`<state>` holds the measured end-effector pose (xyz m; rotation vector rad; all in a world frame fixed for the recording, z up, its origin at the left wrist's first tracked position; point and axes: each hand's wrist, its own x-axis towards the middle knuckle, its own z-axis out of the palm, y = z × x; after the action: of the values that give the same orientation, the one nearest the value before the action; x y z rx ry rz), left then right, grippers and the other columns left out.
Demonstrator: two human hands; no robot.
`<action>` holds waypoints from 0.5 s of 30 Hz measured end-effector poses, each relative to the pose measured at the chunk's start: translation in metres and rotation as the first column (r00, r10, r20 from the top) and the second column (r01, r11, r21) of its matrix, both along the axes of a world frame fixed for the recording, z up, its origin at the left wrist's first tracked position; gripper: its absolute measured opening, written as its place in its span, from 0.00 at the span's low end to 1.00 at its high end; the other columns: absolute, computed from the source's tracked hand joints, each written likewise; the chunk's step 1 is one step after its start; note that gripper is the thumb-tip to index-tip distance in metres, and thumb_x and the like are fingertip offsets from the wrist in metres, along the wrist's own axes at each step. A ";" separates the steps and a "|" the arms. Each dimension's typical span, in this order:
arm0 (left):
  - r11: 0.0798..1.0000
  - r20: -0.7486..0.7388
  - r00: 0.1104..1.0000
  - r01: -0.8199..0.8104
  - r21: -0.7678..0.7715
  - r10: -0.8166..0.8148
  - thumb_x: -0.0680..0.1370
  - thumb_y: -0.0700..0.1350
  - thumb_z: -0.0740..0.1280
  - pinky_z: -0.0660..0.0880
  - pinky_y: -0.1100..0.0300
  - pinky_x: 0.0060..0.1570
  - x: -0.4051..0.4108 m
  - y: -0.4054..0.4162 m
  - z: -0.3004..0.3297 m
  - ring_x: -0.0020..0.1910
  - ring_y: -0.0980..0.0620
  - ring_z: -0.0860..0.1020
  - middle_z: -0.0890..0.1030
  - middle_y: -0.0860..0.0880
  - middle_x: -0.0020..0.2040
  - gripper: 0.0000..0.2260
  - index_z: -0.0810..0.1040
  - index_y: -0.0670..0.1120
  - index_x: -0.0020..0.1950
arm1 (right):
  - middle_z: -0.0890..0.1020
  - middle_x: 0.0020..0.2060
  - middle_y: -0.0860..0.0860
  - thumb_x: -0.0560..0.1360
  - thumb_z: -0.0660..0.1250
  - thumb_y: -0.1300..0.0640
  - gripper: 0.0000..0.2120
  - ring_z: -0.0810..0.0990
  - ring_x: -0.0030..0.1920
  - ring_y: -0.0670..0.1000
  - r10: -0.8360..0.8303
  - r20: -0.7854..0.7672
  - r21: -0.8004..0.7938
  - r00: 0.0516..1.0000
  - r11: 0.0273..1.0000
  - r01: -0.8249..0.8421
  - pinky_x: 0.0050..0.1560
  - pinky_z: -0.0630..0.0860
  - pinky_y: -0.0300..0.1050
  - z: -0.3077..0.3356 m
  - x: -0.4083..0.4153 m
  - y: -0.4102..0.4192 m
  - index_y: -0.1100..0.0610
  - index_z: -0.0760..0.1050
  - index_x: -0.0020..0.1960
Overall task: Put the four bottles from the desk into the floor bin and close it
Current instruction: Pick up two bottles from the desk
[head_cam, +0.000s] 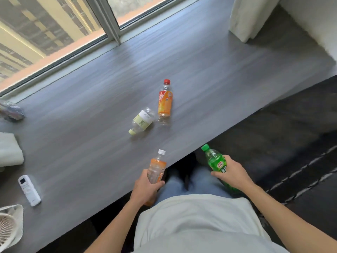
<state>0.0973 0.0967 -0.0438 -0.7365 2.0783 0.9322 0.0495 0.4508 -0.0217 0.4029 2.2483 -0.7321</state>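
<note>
My left hand (145,187) grips an orange-labelled bottle with a white cap (157,168) at the near edge of the grey desk (82,143). My right hand (230,173) holds a green bottle with a green cap (214,159) just past the desk edge, over the dark floor. Two more bottles lie on the desk: a clear one with a pale yellow-green label and cap (142,121), and beside it an orange-labelled one with a red cap (165,103). No bin is in view.
A white remote (29,190) lies on the desk at left, with a white fan (9,229) at the lower left corner, a folded white cloth (10,150) and a crumpled wrapper (11,110) further back. A window runs along the desk's far side. Dark carpet (291,143) lies to the right.
</note>
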 end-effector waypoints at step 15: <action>0.605 -0.047 0.608 0.794 0.059 -0.793 0.67 0.60 0.77 0.74 0.61 0.37 -0.117 0.195 0.004 0.42 0.59 0.78 0.80 0.56 0.45 0.23 0.70 0.57 0.55 | 0.83 0.54 0.57 0.63 0.82 0.48 0.31 0.81 0.53 0.58 -0.885 0.136 0.131 0.445 0.462 0.877 0.52 0.76 0.49 -0.027 0.227 0.090 0.55 0.72 0.60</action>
<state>-0.0198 0.2915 -0.0394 0.2851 2.0397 0.4736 0.2764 0.5411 -0.0488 1.6966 1.7343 -1.0884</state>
